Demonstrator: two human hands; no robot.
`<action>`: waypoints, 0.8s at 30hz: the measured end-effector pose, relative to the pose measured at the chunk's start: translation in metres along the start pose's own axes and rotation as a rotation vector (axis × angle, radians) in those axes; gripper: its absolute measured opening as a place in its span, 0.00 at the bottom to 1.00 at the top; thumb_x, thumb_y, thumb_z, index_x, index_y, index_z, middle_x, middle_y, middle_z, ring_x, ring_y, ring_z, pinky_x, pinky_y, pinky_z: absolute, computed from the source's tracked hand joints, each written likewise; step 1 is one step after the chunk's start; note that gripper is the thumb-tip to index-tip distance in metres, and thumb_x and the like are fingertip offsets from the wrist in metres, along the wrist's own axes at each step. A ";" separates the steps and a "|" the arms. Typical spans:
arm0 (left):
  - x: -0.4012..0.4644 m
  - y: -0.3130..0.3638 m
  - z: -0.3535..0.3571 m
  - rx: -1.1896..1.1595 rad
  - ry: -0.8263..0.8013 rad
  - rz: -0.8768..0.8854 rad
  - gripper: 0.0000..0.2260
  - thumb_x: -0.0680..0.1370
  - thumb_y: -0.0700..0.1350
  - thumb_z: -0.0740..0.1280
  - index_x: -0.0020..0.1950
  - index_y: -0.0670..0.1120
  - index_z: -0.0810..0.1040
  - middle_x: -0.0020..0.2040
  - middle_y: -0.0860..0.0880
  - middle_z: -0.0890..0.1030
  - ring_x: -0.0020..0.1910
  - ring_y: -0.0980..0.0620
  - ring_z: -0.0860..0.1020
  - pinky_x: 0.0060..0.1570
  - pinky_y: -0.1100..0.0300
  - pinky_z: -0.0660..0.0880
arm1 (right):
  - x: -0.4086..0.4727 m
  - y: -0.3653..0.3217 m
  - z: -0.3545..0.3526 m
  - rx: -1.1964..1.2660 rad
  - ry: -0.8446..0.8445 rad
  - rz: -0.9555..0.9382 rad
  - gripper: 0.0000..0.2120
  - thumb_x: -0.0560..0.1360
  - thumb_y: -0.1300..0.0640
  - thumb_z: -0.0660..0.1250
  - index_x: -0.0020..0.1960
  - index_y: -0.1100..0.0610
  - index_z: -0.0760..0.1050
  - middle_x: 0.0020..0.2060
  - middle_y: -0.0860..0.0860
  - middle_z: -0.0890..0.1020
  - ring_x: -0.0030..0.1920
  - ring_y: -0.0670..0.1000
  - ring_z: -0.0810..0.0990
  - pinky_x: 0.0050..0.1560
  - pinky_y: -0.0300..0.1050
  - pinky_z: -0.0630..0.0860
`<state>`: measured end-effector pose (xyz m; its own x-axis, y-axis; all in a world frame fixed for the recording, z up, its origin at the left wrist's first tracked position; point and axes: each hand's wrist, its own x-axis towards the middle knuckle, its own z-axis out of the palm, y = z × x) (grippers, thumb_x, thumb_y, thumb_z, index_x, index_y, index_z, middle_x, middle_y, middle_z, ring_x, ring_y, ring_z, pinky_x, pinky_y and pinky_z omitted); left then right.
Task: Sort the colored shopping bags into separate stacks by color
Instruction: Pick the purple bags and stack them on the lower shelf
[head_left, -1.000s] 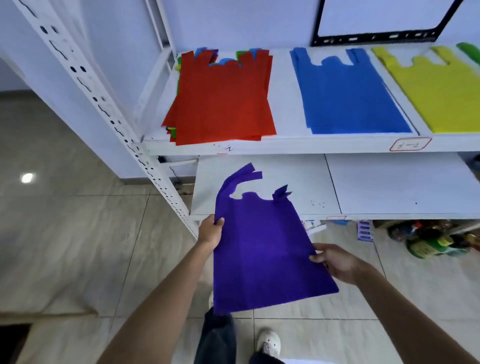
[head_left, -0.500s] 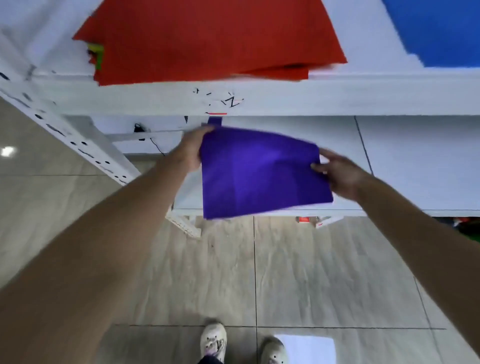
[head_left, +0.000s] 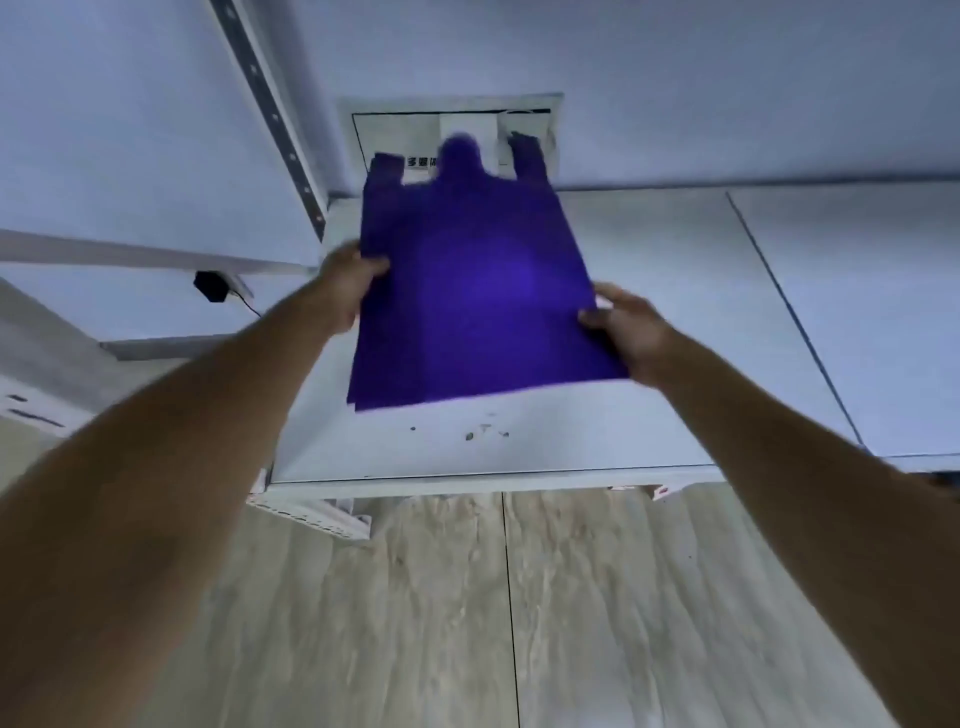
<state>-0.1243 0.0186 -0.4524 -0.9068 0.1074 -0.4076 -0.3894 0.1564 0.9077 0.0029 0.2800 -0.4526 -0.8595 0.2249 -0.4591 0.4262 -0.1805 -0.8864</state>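
A flat purple shopping bag is spread over the lower white shelf, handles pointing toward the back wall. My left hand pinches its left edge, thumb on top. On the opposite side, my right hand grips the bag's right edge near the lower corner. The picture is blurred, so I cannot tell whether the bag lies on the shelf or hangs just above it. The red, blue and yellow stacks on the upper shelf are out of view.
A white paper sign with black print leans against the back wall behind the bag's handles. A perforated upright post stands at the left. A black plug sits on the wall at left. Wood-patterned floor tiles lie below.
Both hands have carried the purple bag forward and down, from in front of the rack to over the lower shelf. My view has dropped below the upper shelf, so the colored stacks are gone.
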 end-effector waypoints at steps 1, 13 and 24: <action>0.000 -0.023 0.001 0.056 -0.020 -0.080 0.18 0.79 0.34 0.61 0.69 0.41 0.71 0.63 0.43 0.78 0.48 0.50 0.79 0.51 0.56 0.77 | 0.000 0.019 0.000 -0.034 -0.005 0.069 0.21 0.76 0.73 0.55 0.63 0.55 0.73 0.38 0.50 0.84 0.35 0.48 0.82 0.35 0.39 0.80; 0.030 -0.092 0.011 0.343 0.239 -0.064 0.25 0.78 0.34 0.62 0.74 0.45 0.65 0.69 0.43 0.72 0.64 0.45 0.74 0.61 0.55 0.74 | 0.023 0.080 0.009 -0.240 0.135 0.198 0.17 0.77 0.67 0.58 0.65 0.59 0.72 0.56 0.56 0.79 0.52 0.56 0.78 0.59 0.53 0.76; -0.052 -0.012 0.002 1.081 0.224 0.287 0.19 0.81 0.47 0.58 0.71 0.47 0.70 0.70 0.45 0.72 0.67 0.44 0.72 0.63 0.51 0.70 | -0.036 0.023 -0.008 -1.290 0.111 -0.042 0.20 0.80 0.50 0.56 0.70 0.55 0.68 0.66 0.58 0.71 0.67 0.60 0.68 0.65 0.54 0.69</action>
<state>-0.0724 0.0128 -0.4427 -0.9906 0.1150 -0.0734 0.0814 0.9300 0.3585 0.0456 0.2755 -0.4568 -0.8775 0.2966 -0.3768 0.4156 0.8625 -0.2889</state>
